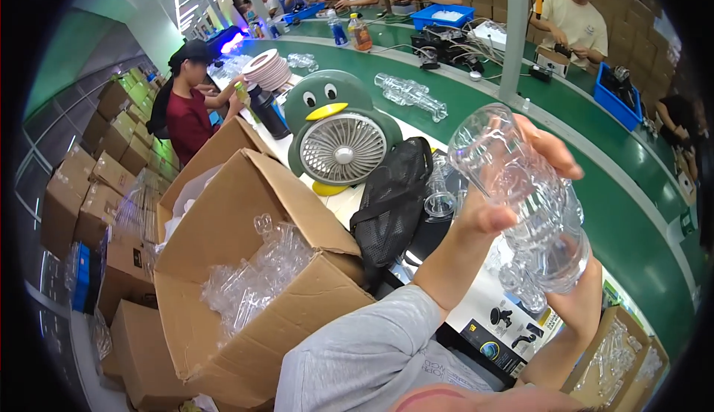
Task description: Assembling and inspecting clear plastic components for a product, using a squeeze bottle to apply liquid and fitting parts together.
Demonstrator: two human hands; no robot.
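A clear hollow plastic figure (532, 204) with rounded, bulging sections is held up at the right, in front of my chest. My left hand (545, 148) is closed round its upper part, thumb on the near side and fingers over the far side. Lower down, my right hand (579, 267) grips its bottom end, with the fingers partly hidden behind the see-through plastic. Another clear plastic figure (413, 96) lies on the worktable beyond. More clear plastic pieces (440, 192) stand next to the black mesh bag (394, 196).
An open cardboard box (216, 263) of clear plastic parts (256, 274) stands at left. Behind it is a green penguin-shaped fan (342, 133). A shallow carton (606, 360) of clear parts sits lower right. A green conveyor (625, 189) curves past; several people work around it.
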